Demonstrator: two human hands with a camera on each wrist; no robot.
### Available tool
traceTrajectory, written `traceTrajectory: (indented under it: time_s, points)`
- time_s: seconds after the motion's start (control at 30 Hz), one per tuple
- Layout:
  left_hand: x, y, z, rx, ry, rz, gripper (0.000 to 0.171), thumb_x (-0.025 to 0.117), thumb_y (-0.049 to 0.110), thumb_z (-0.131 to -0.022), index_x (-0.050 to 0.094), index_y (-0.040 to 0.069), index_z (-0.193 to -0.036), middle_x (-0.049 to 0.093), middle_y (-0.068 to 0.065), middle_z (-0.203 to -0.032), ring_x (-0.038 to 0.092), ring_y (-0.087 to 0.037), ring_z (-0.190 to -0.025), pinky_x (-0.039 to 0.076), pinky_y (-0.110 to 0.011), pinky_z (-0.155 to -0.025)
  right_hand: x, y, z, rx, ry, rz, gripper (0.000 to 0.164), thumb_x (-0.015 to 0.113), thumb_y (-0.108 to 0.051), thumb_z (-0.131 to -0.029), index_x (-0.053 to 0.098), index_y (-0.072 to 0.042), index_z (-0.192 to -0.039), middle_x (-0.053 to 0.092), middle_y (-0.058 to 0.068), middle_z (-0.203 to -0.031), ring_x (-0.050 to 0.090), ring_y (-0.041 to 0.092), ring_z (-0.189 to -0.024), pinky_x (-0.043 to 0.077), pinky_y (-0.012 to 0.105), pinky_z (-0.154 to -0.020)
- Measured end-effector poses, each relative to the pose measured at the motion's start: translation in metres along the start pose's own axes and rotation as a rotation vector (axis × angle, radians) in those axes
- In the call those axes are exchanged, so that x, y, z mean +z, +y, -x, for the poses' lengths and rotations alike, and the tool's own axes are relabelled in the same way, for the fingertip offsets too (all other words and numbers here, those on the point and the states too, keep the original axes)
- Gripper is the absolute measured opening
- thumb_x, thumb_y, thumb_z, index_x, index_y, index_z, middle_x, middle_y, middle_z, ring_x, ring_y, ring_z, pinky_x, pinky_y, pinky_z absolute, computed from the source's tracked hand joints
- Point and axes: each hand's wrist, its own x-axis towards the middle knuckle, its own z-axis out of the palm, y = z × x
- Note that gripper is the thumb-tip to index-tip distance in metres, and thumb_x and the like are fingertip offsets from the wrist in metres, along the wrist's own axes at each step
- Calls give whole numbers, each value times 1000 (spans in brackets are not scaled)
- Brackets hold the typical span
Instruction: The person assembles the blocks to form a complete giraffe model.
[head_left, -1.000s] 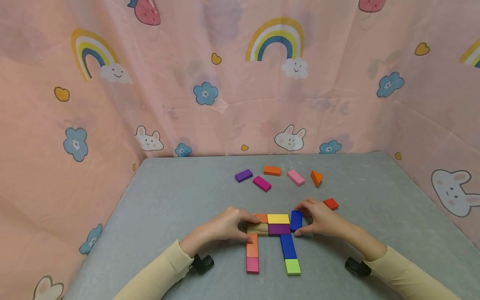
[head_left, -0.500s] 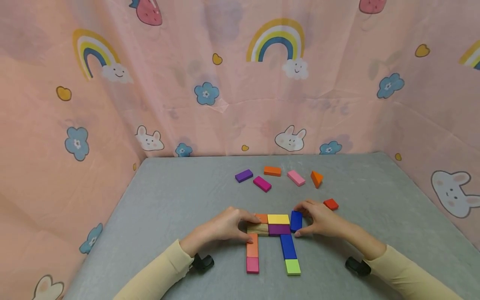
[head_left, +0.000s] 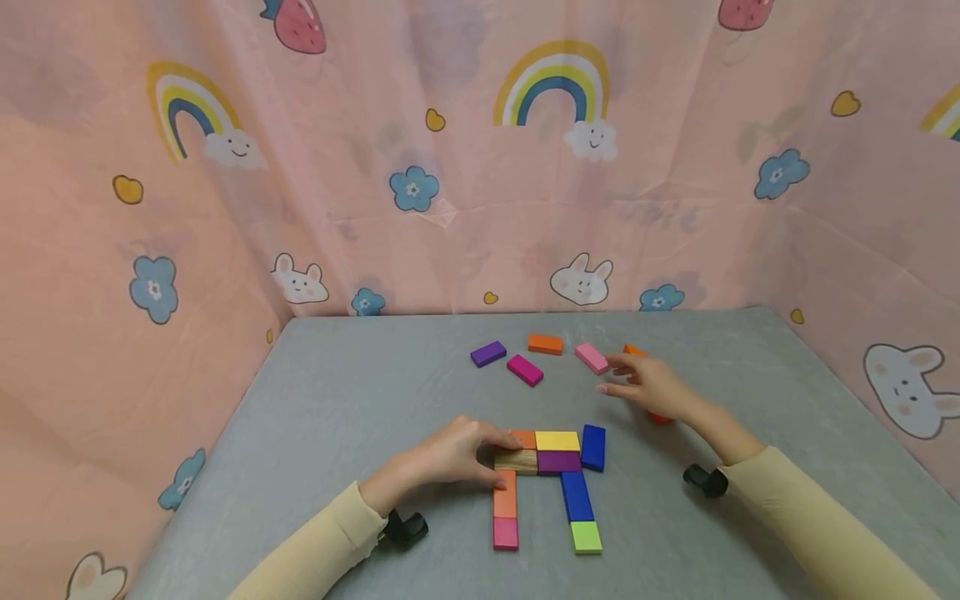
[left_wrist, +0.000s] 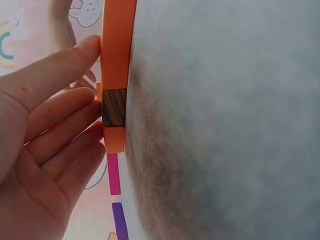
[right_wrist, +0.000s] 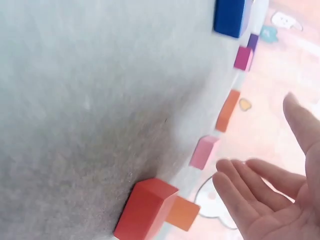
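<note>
On the grey table flat blocks form a figure. Its top holds an orange block [head_left: 525, 437], a yellow block [head_left: 557, 441], a wood-grain block [head_left: 516, 462] and a purple block [head_left: 558, 463]. Below are two legs: an orange block [head_left: 506, 500] with a pink-red end block [head_left: 506, 535], and a blue block [head_left: 577, 497] with a lime block [head_left: 587, 538]. Another blue block [head_left: 593, 448] stands at the right end. My left hand [head_left: 447, 452] touches the figure's left side with extended fingers and thumb. My right hand [head_left: 658, 388], holding nothing, hovers near a light pink block [head_left: 592, 358].
Loose at the back lie a violet block [head_left: 488, 354], a magenta block [head_left: 525, 371] and an orange block [head_left: 545, 344]. An orange triangular block [head_left: 634, 350] and a red block [right_wrist: 142, 210] are partly covered by the right hand in the head view. A pink patterned curtain [head_left: 480, 167] surrounds the table.
My right hand has left the blue block at the figure's right end and moved away toward the loose blocks. The left hand has stayed in place.
</note>
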Motion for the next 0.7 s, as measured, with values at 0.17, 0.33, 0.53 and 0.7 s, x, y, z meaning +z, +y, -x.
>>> traceTrajectory:
  time_s: [0.17,0.33,0.53,0.7]
  points:
    - [0,1,0,-12,-5,-1,49,78,33,-78,65,21,-123,65,9,-121,56,-4,-118,45,-23,-98,-1,8,-9,67,36,17,60,68,-31,-87,51,9,-129,58,29,-123,60,42,-109,50,51,-88]
    - [-1,1,0,-15,-8,5,49,78,33,-78,65,20,-123,65,9,-121,56,-4,-118,45,-23,-98,3,13,-16,97,38,5,58,67,-28,-89,50,9,-129,57,29,-125,59,42,-109,50,50,-89]
    - [-1,1,0,-16,-9,10,49,78,33,-78,65,20,-123,65,9,-121,56,-4,-118,45,-23,-98,10,20,-23,88,44,22,54,68,-23,-88,52,11,-127,60,28,-121,62,39,-105,51,49,-88]
    - [-2,2,1,-18,-12,15,49,78,32,-78,65,20,-124,64,9,-121,55,-5,-119,45,-23,-99,13,22,-26,80,32,13,51,68,-20,-88,53,12,-125,63,28,-115,63,39,-104,51,49,-88]
